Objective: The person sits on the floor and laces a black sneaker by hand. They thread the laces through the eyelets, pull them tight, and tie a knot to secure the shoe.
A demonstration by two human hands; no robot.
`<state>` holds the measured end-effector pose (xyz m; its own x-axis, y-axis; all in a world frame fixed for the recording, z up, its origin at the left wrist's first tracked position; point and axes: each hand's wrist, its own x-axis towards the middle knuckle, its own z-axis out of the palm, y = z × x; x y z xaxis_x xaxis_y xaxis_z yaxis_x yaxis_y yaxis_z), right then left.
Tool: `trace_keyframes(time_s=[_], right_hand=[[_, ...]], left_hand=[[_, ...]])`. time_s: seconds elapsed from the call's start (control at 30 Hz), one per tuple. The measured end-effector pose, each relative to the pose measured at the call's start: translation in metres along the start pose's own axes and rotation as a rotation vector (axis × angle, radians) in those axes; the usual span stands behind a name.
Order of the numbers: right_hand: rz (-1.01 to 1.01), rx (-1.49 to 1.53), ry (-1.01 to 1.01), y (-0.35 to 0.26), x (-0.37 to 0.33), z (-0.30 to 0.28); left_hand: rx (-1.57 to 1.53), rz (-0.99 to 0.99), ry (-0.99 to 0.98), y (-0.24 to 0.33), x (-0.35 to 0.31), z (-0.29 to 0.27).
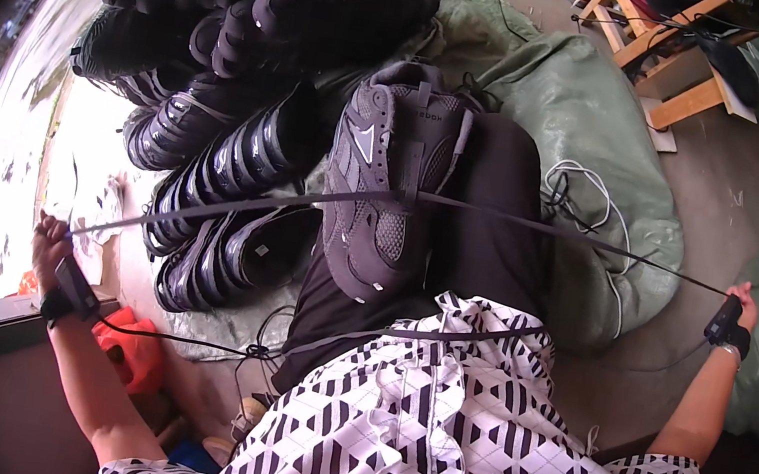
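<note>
A dark grey shoe point(376, 150) rests on my lap, toe toward me, with a pale emblem on its side. Its dark flat shoelace point(232, 207) crosses the front of the shoe and runs out taut to both sides. At the far left, my left hand point(50, 252) is closed around one end of the lace. My right hand point(743, 305), out at the far right, pinches the other end. Both arms are spread wide, and each wrist wears a small black device on a strap.
Piles of dark shoes point(242, 152) lie to the left of my legs. Green sacking point(605, 165) covers the floor ahead, with a white cord point(601, 187) on it. A wooden stool point(677, 102) stands at upper right; a red plastic thing point(134, 348) sits below my left arm.
</note>
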<state>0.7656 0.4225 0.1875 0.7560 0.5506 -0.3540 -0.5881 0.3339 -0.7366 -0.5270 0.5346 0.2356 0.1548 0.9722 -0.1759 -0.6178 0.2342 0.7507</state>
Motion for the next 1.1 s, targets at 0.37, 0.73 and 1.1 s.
trace_keyframes(time_s=[0.37, 0.73, 1.1], right_hand=[[-0.292, -1.619, 0.692, -0.058, -0.096, -0.052], [-0.019, -0.788, -0.052, 0.008, -0.049, -0.036], [-0.075, -1.04, -1.154, 0.288, -0.303, 0.278]], left_hand=[[0.227, 0.191, 0.96, 0.098, -0.222, -0.109], [0.498, 0.311, 1.459, 0.109, -0.242, -0.135], [0.553, -0.069, 0.117, -0.241, 0.082, 0.274]])
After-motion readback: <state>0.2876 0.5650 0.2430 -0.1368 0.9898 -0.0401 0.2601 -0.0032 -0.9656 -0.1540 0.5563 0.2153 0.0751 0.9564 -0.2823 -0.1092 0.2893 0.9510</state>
